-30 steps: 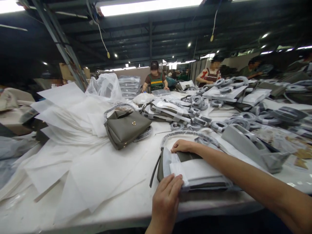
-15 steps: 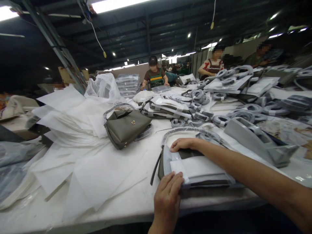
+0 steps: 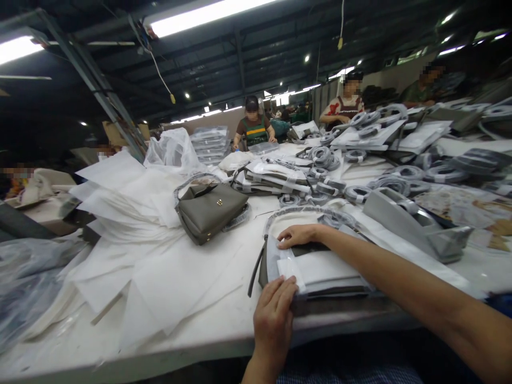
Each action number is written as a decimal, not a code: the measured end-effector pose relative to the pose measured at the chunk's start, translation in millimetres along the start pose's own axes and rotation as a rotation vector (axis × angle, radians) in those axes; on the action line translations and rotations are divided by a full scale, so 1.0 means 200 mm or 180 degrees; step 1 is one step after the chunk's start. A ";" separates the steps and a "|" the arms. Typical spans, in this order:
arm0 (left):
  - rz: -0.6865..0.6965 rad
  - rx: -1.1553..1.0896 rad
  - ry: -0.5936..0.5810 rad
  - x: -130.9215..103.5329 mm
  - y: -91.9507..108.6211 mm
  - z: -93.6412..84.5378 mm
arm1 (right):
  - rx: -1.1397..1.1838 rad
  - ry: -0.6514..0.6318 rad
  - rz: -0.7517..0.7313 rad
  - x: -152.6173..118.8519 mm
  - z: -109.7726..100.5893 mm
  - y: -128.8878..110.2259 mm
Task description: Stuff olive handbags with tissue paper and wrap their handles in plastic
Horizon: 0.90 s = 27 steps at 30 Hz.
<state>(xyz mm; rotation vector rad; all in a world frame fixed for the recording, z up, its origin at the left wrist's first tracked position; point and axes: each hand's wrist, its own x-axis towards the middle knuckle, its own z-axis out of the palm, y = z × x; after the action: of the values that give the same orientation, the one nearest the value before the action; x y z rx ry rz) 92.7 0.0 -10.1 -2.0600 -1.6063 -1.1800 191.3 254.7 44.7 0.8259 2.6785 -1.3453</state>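
Note:
A dark olive bag wrapped in white sheet and clear film (image 3: pixel 332 269) lies flat at the table's near edge. Its padded handle (image 3: pixel 296 212) arches behind it, and a dark strap hangs at its left. My left hand (image 3: pixel 274 317) grips the bag's near left corner, fingers together over the white wrap. Reaching in from the right, my right hand (image 3: pixel 298 236) is closed on the film near the upper left of the same bag; its fingertips are partly hidden. Behind and to the left rests an unwrapped olive bag (image 3: pixel 212 209) with a gold clasp.
White sheets (image 3: pixel 160 288) spread over the left of the table (image 3: pixel 224 333). Wrapped bags (image 3: pixel 272 176) and coiled straps (image 3: pixel 322 157) are heaped behind. A grey structured piece (image 3: pixel 412 226) stands at right. Several people, one in a green apron (image 3: pixel 256 130), are across the table.
The camera view has shifted slightly. Both hands stay at nearly the same places on the wrapped bag.

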 end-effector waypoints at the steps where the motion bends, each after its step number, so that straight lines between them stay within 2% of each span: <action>1: 0.0020 0.0030 0.0010 0.00 0.00 0.00 | -0.0077 0.0085 0.0034 0.01 0.02 -0.01; 5: 0.0183 0.0175 0.0146 0.00 -0.01 0.01 | -0.0499 0.0657 0.0181 0.04 0.06 -0.06; 7: 0.0228 0.0217 0.0117 0.01 0.00 -0.01 | -0.0678 0.0946 0.0134 -0.01 0.05 -0.10; 9: 0.0274 0.0134 -0.0142 0.01 -0.01 -0.04 | -0.0849 0.1253 0.0057 -0.12 0.00 -0.13; 12: 0.0176 -0.0323 -0.0486 0.02 -0.05 -0.12 | -0.1128 0.1785 0.0158 -0.42 -0.07 -0.12; 14: -0.0304 -0.0662 -0.0375 0.06 -0.10 -0.16 | -0.1264 0.2090 0.0469 -0.66 -0.08 -0.06; 16: -0.1087 -0.0890 -0.0233 0.14 -0.18 -0.18 | -0.1306 0.2272 0.1001 -0.87 -0.06 0.04; 18: -0.2053 -0.1265 -0.0319 0.25 -0.25 -0.17 | -0.1150 0.2138 0.1663 -1.01 -0.01 0.14; 19: -0.2539 -0.1527 -0.0429 0.31 -0.28 -0.15 | -0.1007 0.2071 0.1822 -1.05 0.02 0.19; 21: -0.3255 -0.1977 -0.0638 0.41 -0.30 -0.10 | -0.0674 0.2090 0.1799 -1.09 0.07 0.25; 23: -0.3524 -0.2134 -0.0714 0.48 -0.29 -0.08 | -0.0387 0.2376 0.1567 -1.10 0.10 0.25; 25: -0.3599 -0.2346 -0.0435 0.53 -0.25 -0.09 | -0.0177 0.2775 0.1308 -1.10 0.09 0.20; 27: -0.3565 -0.2693 0.0148 0.56 -0.21 -0.16 | -0.0059 0.3136 0.0878 -1.09 0.05 0.13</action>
<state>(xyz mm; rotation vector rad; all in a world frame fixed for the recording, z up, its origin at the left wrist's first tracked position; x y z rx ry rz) 47.0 70.3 81.9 -1.2693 -2.6409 -2.5748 387.6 162.3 75.7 2.2234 2.9464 -0.9809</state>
